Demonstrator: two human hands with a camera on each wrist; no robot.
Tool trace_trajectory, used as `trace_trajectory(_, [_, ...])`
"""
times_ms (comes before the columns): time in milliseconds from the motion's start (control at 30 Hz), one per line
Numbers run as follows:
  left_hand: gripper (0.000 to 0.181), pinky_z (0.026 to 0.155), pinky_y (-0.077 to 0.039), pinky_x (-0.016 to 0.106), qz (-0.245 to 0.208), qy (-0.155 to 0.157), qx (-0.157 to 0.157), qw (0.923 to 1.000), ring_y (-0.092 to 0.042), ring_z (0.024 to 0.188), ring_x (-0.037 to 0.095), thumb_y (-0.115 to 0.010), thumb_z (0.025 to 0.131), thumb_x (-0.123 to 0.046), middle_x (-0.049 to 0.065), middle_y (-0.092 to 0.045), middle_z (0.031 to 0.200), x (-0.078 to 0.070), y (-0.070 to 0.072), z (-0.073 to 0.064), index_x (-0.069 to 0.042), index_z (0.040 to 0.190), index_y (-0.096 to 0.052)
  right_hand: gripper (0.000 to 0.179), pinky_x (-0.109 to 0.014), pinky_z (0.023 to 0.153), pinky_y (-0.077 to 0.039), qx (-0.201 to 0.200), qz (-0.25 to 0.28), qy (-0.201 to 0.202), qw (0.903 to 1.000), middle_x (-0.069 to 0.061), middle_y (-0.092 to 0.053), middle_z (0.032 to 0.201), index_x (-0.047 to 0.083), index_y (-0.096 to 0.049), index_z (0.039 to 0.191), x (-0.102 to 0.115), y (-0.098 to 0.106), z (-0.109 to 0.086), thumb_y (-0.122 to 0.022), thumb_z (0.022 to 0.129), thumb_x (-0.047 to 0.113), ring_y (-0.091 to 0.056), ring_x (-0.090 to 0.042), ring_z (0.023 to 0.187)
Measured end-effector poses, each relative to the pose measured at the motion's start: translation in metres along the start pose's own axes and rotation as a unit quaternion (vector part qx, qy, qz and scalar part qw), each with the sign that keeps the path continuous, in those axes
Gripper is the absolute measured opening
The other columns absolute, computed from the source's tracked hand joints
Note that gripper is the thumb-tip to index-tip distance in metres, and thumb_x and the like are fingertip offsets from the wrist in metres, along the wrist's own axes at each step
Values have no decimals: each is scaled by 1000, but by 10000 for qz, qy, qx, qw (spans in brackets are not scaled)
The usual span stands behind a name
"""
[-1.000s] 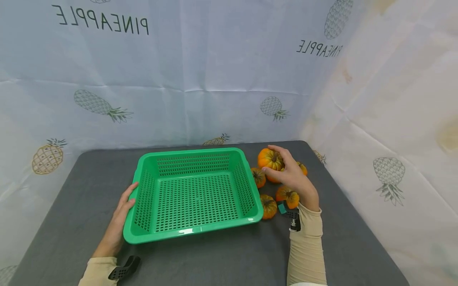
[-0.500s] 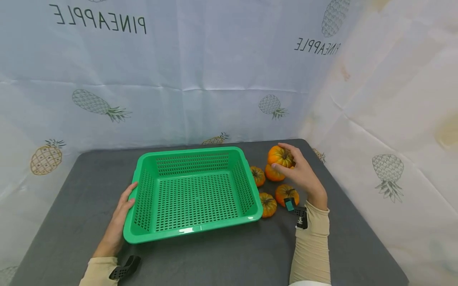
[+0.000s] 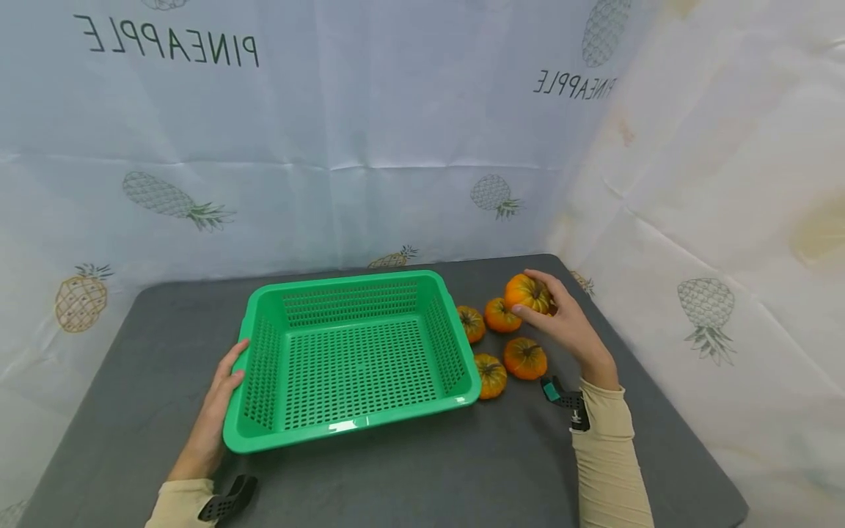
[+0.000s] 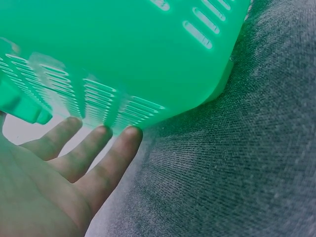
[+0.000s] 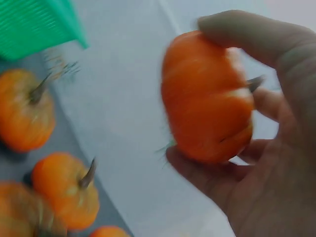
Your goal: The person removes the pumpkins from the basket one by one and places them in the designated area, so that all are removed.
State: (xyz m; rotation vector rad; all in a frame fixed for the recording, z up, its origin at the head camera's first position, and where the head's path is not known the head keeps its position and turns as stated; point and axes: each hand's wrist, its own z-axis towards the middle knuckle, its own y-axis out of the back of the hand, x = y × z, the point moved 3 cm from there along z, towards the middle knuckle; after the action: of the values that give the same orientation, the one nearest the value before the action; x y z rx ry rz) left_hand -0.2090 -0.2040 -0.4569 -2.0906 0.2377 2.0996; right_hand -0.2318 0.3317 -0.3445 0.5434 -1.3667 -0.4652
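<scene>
A green slotted plastic basket (image 3: 359, 374) sits on the dark grey table. My left hand (image 3: 214, 403) is at its left side; in the left wrist view, nearly straight fingers (image 4: 111, 168) touch the outer wall. At the back right, my right hand (image 3: 571, 326) holds a small orange pumpkin (image 3: 528, 293) between thumb and fingers. The right wrist view shows that ribbed pumpkin (image 5: 207, 98) with its short stem turned towards the palm. Other small pumpkins lie between the basket and the right hand, among them a back one (image 3: 499, 315) and a front one (image 3: 490, 375).
Another pumpkin (image 3: 524, 358) lies just in front of the right hand, and one (image 3: 472, 324) is close to the basket's right wall. White cloth (image 3: 370, 110) with pineapple prints hangs behind and to the right of the table (image 3: 409, 477).
My right hand has moved to the right with its pumpkin, uncovering more of the pumpkins on the table. The left hand and basket keep their places; the head view has shifted slightly.
</scene>
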Motion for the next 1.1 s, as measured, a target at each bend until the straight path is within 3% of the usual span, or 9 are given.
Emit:
trace_trajectory(200, [53,85,-51,21,-9,-14,62,10000,-51,118,0,-25,113,-36,3,-18,155,-1,-1,-1,-34,164,-9,68,-52,103,-39,-46,-240,-22,9997,-11,-29,163,27,-33,158,-9,10,-11,-67,100,30,-41,-32,137])
trace_trajectory(433, [53,84,-50,19,-67,43,82,9999,-49,117,-2,-25,113,-36,3,-15,155,2,2,1,-35,163,-8,69,-55,106,-38,-102,-399,-86,9991,-13,-30,163,22,-32,159,-15,23,-18,-67,100,28,-39,-35,140])
trace_trajectory(667, [54,86,-50,18,-144,-148,202,9996,-49,121,-3,-24,113,-33,-5,-18,155,1,3,2,-32,164,-7,69,-58,107,-36,-136,-324,-221,9991,-14,-28,164,18,-32,159,-25,30,-20,-66,100,27,-35,-38,143])
trace_trajectory(1100, [54,86,-51,17,-123,-126,205,9996,-49,121,-4,-24,113,-35,4,-13,159,0,3,0,-33,164,-7,73,-65,111,-31,-162,-336,-608,9975,-16,-23,166,18,-30,160,-46,38,-29,-67,99,33,-29,-42,148])
